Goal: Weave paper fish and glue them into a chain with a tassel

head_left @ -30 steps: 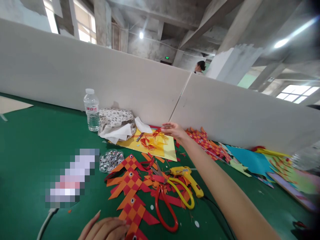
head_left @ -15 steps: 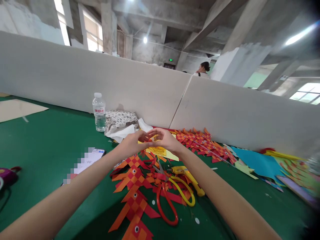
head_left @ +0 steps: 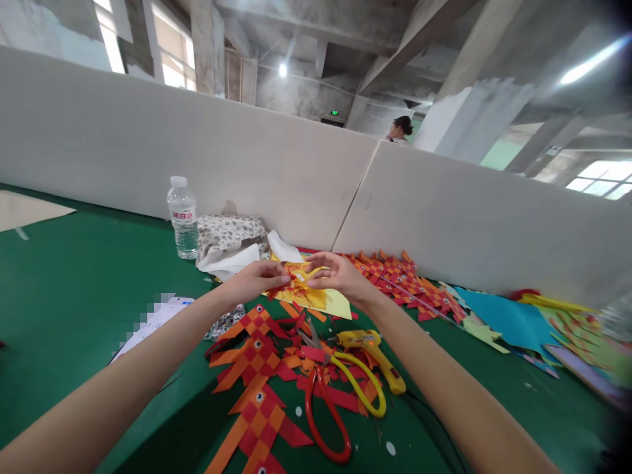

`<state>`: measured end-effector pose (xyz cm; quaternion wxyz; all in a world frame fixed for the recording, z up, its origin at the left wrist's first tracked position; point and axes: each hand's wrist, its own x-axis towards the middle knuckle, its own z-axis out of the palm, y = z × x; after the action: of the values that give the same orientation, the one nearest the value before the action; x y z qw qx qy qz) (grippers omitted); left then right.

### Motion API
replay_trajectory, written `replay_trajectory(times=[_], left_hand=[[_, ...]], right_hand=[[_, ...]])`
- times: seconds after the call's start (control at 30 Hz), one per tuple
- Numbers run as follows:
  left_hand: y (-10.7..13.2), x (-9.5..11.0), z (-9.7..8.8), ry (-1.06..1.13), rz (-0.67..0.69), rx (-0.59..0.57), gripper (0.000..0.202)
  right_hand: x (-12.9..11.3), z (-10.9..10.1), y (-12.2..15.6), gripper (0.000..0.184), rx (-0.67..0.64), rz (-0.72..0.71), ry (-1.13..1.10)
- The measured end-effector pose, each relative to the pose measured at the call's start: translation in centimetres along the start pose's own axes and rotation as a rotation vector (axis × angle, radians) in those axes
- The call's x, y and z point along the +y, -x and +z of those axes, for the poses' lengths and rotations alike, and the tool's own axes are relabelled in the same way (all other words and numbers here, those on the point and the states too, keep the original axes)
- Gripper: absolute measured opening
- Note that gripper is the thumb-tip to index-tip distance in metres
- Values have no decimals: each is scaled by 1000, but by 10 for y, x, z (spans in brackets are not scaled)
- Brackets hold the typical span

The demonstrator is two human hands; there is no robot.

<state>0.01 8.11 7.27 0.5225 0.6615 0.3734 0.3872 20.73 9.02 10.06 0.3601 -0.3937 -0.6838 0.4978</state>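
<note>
Centre frame: my left hand and right hand each pinched the red-and-yellow strands; teasing them apart would need delicacy.

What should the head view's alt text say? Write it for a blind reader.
The left hand and right hand pinch a tangle of red and yellow strands over a yellow sheet on a green table. Woven red-and-orange paper fish, scissors and a yellow glue gun lie nearer the camera.
</note>
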Motion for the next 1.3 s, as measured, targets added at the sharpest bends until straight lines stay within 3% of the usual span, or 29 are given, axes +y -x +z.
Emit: replay_trajectory(times=[0.13, 0.4, 0.53, 0.63, 0.8, 1.0, 1.13, 1.3], left_hand=[[1, -2, -4, 14, -32, -15, 21], [11, -6, -31, 48, -128, 125, 16], [12, -8, -36, 75, -162, 171, 16], [14, -4, -33, 106, -179, 223, 16], [12, -2, -22, 373, -251, 242, 11], [-8, -14, 8, 623, -292, 247, 18], [-15, -17, 25, 560, -225, 221, 36], [-13, -24, 22, 550, -219, 306, 44]], right_hand=[[1, -5, -6, 45, 22, -3, 25], [9, -30, -18, 41, 120, -27, 34], [17, -36, -22, 40, 129, -30, 32], [20, -34, -24, 39, 113, -20, 14], [19, -28, -26, 38, 101, -9, 4], [18, -10, -31, 36, 53, -12, -29], [16, -8, -34, 36, 41, -29, -16], [18, -19, -32, 35, 121, -21, 1]])
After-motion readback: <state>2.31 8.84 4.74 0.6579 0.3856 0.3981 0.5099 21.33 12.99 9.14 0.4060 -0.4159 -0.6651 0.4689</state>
